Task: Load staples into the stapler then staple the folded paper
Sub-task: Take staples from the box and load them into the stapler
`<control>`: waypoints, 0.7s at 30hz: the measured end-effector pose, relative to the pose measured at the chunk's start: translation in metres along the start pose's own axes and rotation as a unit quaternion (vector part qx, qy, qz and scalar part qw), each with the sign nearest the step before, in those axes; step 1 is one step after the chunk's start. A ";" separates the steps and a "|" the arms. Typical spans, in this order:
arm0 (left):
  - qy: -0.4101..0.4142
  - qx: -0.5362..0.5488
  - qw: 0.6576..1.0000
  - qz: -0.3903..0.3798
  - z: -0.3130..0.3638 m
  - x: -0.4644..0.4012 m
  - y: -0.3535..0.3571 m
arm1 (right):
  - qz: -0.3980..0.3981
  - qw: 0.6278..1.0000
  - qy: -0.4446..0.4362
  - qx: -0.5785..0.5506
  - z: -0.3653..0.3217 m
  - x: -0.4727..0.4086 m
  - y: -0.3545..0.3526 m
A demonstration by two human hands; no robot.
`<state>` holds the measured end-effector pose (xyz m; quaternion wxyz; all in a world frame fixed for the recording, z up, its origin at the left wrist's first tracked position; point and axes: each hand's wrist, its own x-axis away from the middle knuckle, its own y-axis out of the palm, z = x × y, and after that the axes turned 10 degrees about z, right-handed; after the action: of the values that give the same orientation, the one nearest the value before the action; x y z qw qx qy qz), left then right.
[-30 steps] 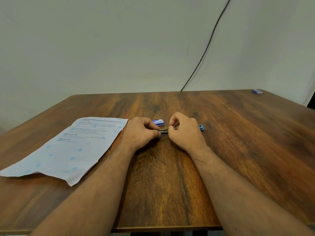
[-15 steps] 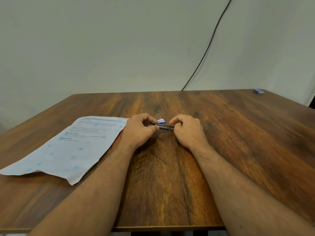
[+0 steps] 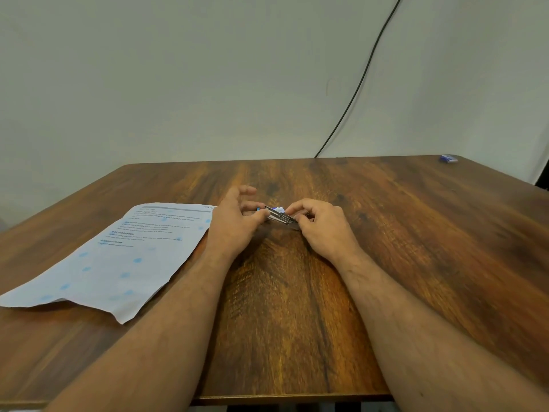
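We pinch the stapler (image 3: 281, 219) with both hands | left hand (image 3: 234, 226) thumb on its end, other fingers spread | right hand (image 3: 323, 226) fingers curled round it | paper (image 3: 118, 254) lies left of the stapler | risk: stapler could slip, grip is small

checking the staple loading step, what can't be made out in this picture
- Stapler, head view: mostly covered by the left hand and right hand; whether staples sit inside cannot be told.
- Small blue-and-white box behind it: only a corner shows.
- Paper: print too small to read.
- Blue item at the table's far corner: too small to identify.
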<state>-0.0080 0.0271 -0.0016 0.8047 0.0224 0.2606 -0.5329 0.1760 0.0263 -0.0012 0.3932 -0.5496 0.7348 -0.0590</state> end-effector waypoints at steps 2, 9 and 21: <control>-0.001 0.005 1.000 -0.002 0.001 -0.001 0.000 | 0.000 1.000 -0.001 -0.003 0.000 0.000 0.000; -0.015 0.016 1.000 -0.003 0.003 -0.001 -0.002 | -0.011 1.000 -0.017 -0.007 0.000 0.000 -0.002; 0.015 -0.009 1.000 -0.005 0.005 0.001 -0.002 | -0.049 0.994 -0.086 -0.038 -0.002 0.004 -0.002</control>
<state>-0.0076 0.0234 0.0027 0.7984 0.0214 0.2775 -0.5339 0.1758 0.0215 -0.0013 0.4309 -0.6025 0.6718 -0.0029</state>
